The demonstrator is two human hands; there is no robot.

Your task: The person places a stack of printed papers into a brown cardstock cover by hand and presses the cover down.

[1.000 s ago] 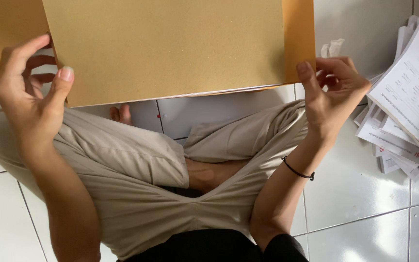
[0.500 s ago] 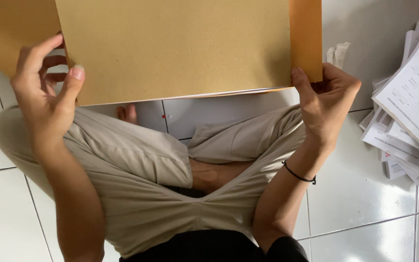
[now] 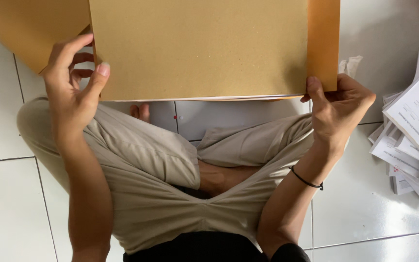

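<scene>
1. Seated cross-legged on a white tiled floor [image 3: 6,204], in beige trousers [image 3: 156,194], one bare foot [image 3: 140,111] peeking out beyond the knees.
2. Held up above the lap: a large brown paper envelope [image 3: 200,48], flat face toward the camera, its lower edge level with the hands.
3. Behind it, a more orange-brown layer [image 3: 323,39] showing as a strip along the right side and as a wide slanted piece [image 3: 30,29] at the upper left; whether flap or second envelope, cannot tell.
4. Thin white sheet edges [image 3: 238,98] visible along the envelope's bottom edge.
5. Left hand [image 3: 71,97] at the envelope's lower left corner: thumb raised against the front face near the edge, fingers curled loosely behind; grip open rather than clamped, contact light at most.
6. Right hand [image 3: 338,109] at the lower right corner: thumb pressed on the front of the orange strip, fingers tucked behind, grip clamped on the envelope.
7. A thin black band [image 3: 306,182] around the right wrist.
8. On the floor to the right, well apart from the lap: a fanned stack of printed white papers [image 3: 413,140], overlapping and askew.
9. Just beyond the right hand, a small crumpled white scrap [image 3: 350,65] on the tiles.
</scene>
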